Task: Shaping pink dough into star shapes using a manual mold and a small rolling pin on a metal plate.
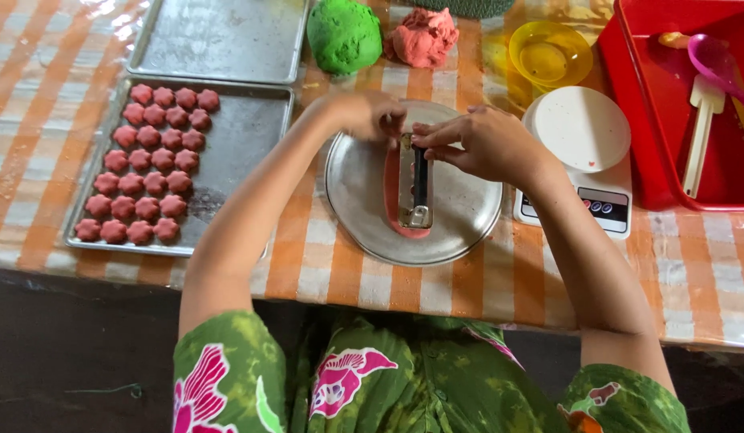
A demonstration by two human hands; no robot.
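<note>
A long metal cookie mould [416, 186], narrow and rectangular with a dark slot down its middle, lies on a strip of pink dough [390, 196] that shows along its left edge and curls under its near end. Both sit near the middle of a round metal plate [460, 216], the mould running from twelve to six o'clock across it. The left hand [364, 112] rests at the mould's far end, fingers curled down at about eleven o'clock of the plate; whether it pinches the metal or only presses on it cannot be told. The right hand [480, 144] comes in from two o'clock, its fingertips closed narrowly on the top end of the mould.

The plate stands on a table under an orange-and-white checked cloth [340, 256]. At nine o'clock from the plate lies a baking tray [244, 136] with rows of small pink flower-shaped cookies [147, 164] filling its left half. Beyond it, at eleven o'clock, is a second tray [224, 36]. At twelve o'clock sit a ball of green dough [344, 34] and, just beside it, a lump of pink dough [424, 36]. At three o'clock is a white kitchen scale [580, 136], with a yellow bowl [550, 54] behind it. A red tub [628, 112] at two o'clock holds a pink spoon [713, 56] and a cream spatula [701, 128].
</note>
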